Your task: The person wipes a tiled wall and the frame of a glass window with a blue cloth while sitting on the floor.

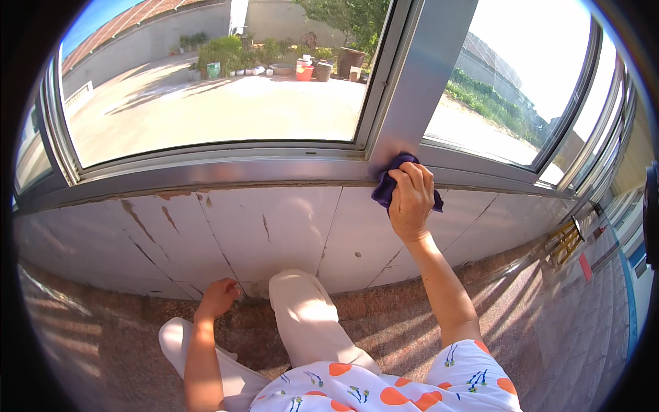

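Note:
My right hand grips a bunched dark purple cloth, pressed against the foot of the aluminium window post where it meets the lower frame rail. Folds of the cloth stick out on both sides of the fingers. Low on the left, my left hand hangs above my left leg, close to the white tiled wall. Its fingers are loosely curled, and I see nothing in them. Glass panes stand on either side of the post.
Dark streaks and chips mark the tiles under the rail. A yellow step stool or ladder stands on the floor far right, with a red flat object nearby. Sunlit speckled flooring lies around my legs. Outside are potted plants, buckets and a wall.

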Motion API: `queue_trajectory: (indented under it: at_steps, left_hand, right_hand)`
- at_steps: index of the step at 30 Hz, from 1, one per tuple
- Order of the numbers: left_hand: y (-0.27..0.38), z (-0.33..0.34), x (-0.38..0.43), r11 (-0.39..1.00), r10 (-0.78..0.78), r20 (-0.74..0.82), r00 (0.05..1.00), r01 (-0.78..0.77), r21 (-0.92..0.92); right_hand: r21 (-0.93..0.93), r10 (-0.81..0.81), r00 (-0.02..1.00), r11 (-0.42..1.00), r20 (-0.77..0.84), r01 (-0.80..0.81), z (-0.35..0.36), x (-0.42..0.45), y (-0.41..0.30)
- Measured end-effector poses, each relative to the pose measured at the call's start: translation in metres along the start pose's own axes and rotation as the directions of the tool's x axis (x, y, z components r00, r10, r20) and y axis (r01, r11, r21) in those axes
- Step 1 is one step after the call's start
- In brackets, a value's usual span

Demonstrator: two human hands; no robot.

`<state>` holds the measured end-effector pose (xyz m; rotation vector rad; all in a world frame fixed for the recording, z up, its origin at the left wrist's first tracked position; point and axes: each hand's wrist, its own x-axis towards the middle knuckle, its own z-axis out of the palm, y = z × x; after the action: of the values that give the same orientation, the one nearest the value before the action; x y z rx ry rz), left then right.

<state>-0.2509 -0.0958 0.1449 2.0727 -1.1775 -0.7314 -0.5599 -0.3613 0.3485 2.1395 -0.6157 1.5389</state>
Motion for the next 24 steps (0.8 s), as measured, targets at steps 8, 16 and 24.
queue_trajectory:
  at_steps: [8,16,24]
  left_hand:
    - [-0.005,0.008,0.016,0.996,0.018,0.044,0.999,-0.022,0.086]
    - [0.009,0.015,0.017,0.992,0.072,0.043,0.996,-0.076,0.098]
    - [-0.010,0.006,0.021,0.999,0.026,0.031,0.999,-0.028,0.036]
  right_hand:
    - [-0.081,0.010,0.998,0.997,0.063,-0.005,-0.018,-0.005,0.032]
    - [0.089,-0.034,0.999,0.996,0.028,0.031,0.009,0.002,-0.024]
    - [0.019,-0.112,0.977,0.994,0.179,0.111,-0.011,0.010,0.008]
